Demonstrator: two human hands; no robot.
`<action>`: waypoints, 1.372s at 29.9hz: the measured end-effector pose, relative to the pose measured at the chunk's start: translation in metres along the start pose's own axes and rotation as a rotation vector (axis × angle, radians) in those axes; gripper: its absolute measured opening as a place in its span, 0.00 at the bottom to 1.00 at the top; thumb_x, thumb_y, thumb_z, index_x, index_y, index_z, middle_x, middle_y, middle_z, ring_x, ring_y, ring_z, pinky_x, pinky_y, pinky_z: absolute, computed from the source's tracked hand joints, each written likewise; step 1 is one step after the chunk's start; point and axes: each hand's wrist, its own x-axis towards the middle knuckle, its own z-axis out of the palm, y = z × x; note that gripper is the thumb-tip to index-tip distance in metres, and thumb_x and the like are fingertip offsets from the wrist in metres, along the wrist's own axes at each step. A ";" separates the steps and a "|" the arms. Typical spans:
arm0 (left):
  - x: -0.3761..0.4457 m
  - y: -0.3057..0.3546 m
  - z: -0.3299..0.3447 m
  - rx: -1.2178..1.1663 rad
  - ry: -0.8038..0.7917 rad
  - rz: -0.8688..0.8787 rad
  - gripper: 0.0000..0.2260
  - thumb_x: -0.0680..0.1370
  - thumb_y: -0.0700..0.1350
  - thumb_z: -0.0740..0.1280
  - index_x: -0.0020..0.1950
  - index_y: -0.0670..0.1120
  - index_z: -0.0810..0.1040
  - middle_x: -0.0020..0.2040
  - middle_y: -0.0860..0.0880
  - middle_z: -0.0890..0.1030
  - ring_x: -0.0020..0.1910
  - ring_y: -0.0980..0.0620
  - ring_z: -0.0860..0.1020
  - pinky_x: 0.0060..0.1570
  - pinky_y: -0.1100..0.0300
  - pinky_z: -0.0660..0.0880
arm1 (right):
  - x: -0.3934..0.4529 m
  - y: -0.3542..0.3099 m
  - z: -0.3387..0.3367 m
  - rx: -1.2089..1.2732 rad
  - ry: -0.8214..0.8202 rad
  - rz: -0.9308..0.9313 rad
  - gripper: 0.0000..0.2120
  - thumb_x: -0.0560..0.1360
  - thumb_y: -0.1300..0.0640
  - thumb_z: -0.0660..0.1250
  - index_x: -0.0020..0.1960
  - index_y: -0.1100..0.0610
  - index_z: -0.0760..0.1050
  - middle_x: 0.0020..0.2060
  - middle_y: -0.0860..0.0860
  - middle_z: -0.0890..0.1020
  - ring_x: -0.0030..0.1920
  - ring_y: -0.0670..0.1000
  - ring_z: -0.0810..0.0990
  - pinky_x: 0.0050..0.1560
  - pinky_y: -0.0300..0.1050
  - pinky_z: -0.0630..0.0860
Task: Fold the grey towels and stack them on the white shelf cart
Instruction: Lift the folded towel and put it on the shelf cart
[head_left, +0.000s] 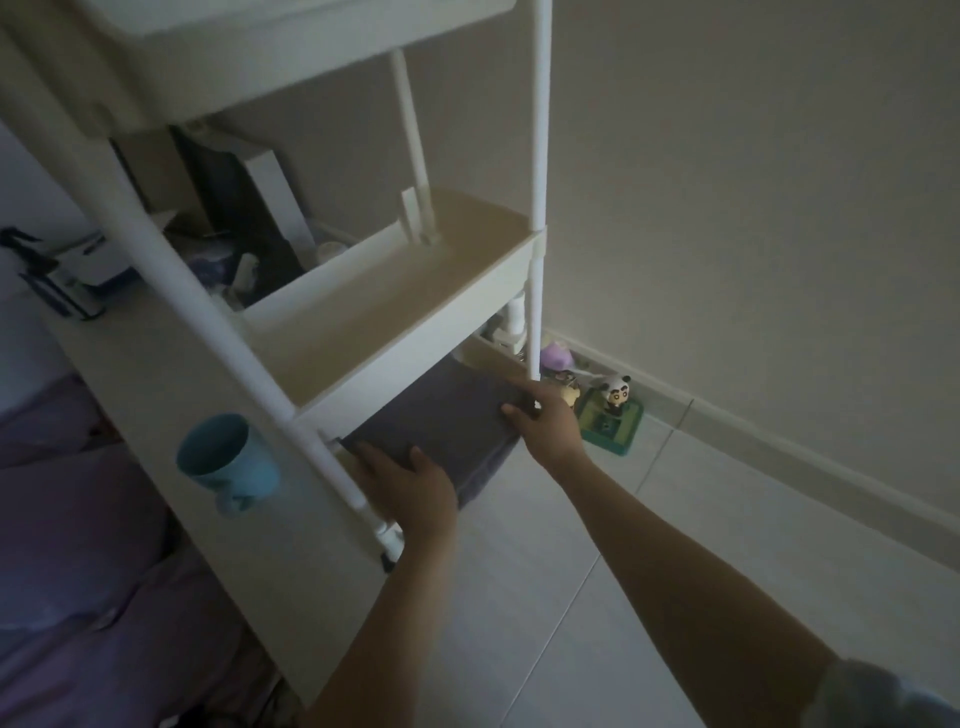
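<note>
**Two hands, one towel half in the cart**

Both hands hold the folded grey towel (436, 415) at the lowest shelf of the white shelf cart (395, 306). The left hand (410, 488) grips its near corner by the front post, thumb on top. The right hand (545, 415) pinches the far corner beside the right post. The front edge of the towel hangs over the shelf's edge. I judge that the towel can slide out and unfold if it is released now. The gap under the middle shelf is low, so the fold may catch and crumple. The panda toy (615, 392) on the floor stands near the right hand and could be knocked
</note>
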 end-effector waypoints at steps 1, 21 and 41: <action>0.000 -0.002 0.001 0.101 -0.011 0.039 0.28 0.80 0.39 0.60 0.76 0.37 0.52 0.76 0.35 0.53 0.74 0.38 0.54 0.69 0.54 0.51 | 0.001 0.001 0.002 -0.017 0.002 -0.017 0.18 0.73 0.61 0.70 0.62 0.54 0.76 0.56 0.53 0.76 0.57 0.51 0.74 0.62 0.46 0.71; 0.015 -0.015 0.015 0.821 -0.293 0.399 0.35 0.72 0.57 0.42 0.77 0.43 0.57 0.76 0.35 0.52 0.76 0.37 0.49 0.72 0.42 0.45 | -0.009 0.003 0.002 -0.156 0.035 0.128 0.16 0.80 0.49 0.58 0.65 0.51 0.73 0.56 0.55 0.71 0.54 0.54 0.73 0.52 0.37 0.65; -0.217 0.025 0.014 0.306 -1.144 0.713 0.15 0.82 0.51 0.55 0.62 0.46 0.75 0.61 0.46 0.77 0.60 0.47 0.75 0.58 0.59 0.69 | -0.273 0.040 -0.182 0.116 0.677 0.262 0.08 0.79 0.59 0.58 0.54 0.52 0.75 0.42 0.49 0.79 0.32 0.39 0.79 0.40 0.44 0.75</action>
